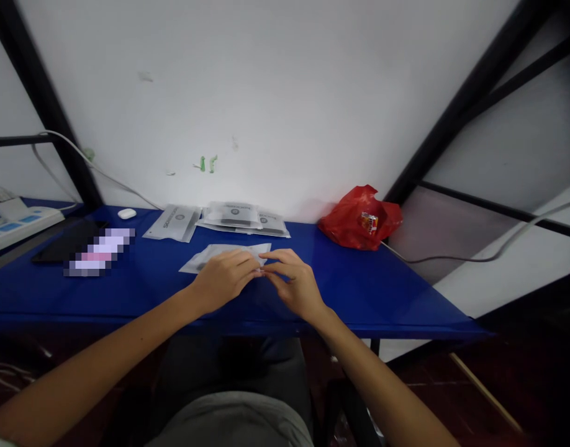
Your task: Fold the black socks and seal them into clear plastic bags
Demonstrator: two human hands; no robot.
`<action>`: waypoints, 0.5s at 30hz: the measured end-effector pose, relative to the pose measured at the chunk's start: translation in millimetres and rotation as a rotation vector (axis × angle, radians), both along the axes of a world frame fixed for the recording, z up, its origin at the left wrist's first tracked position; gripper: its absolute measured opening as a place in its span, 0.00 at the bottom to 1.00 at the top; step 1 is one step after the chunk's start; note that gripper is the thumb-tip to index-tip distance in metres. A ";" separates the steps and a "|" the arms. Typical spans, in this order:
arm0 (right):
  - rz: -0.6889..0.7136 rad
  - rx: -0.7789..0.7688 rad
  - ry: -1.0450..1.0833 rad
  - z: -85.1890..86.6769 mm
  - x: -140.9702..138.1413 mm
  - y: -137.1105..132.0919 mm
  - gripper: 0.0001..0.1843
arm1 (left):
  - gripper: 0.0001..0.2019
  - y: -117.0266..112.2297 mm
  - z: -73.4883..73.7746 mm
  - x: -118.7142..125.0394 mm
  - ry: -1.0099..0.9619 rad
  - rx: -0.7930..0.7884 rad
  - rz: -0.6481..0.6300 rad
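Note:
A frosted, translucent plastic bag (203,256) lies on the blue table, partly covered by my hands. Across its near part rests my left hand (224,279), its fingers closed together and gripping the bag's right end. My right hand (295,284) meets it there, thumb and fingers pinching the same edge while the index finger reaches over the top. Just behind are a similar flat bag (174,222) with dark print and a small stack of printed bags (233,214). What lies under my left palm is hidden.
A crumpled red plastic bag (359,220) sits by the wall at the right. On the left are a white earbud case (126,213), a dark tablet-like slab (64,243), a phone with a blurred-out screen (101,251) and a power strip (24,225). Black metal bars (452,124) flank the table.

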State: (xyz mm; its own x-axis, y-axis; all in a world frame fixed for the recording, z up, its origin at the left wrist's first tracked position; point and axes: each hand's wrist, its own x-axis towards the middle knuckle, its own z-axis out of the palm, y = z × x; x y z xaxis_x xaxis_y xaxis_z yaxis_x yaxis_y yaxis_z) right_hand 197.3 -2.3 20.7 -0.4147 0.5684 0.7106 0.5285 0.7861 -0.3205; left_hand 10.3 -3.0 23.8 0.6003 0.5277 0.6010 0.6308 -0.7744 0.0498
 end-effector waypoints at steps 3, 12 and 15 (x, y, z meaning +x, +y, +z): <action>-0.013 0.017 -0.036 -0.1 0.4 0.1 0.09 | 0.14 2.6 -3.1 -1.8 0.068 0.069 0.034; -0.046 0.020 -0.093 -12.3 6.7 6.4 0.09 | 0.11 3.4 -9.2 -28.0 0.375 0.165 0.179; -0.066 0.021 -0.086 -15.7 9.8 8.0 0.09 | 0.11 2.7 -8.5 -34.0 0.421 0.157 0.198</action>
State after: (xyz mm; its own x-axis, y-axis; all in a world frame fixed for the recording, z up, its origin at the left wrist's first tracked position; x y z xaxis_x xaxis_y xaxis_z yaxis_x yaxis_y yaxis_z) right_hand 207.1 5.7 5.0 -0.4372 0.5816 0.6860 0.6041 0.7550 -0.2551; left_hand -23.8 -0.2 15.3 0.7056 0.5784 0.4094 0.7068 -0.6154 -0.3488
